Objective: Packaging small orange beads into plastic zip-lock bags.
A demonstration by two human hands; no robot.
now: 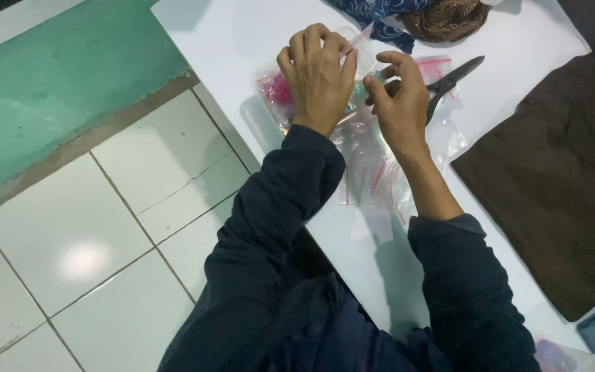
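My left hand [318,76] is raised over the white table [242,34], its fingers pinched on the top edge of a small clear zip bag [361,43] with a pink strip. My right hand [399,96] is close beside it, thumb and forefinger curled toward the same bag; whether it grips the bag I cannot tell. Under both hands lies a heap of clear plastic zip bags [373,172], some with pink and green contents [275,88].
Black scissors [452,81] lie just right of my right hand. A dark brown cloth [559,172] covers the table's right side. Blue patterned fabric [380,10] and a brown patterned item [445,19] sit at the far edge. White floor tiles [91,241] are at left.
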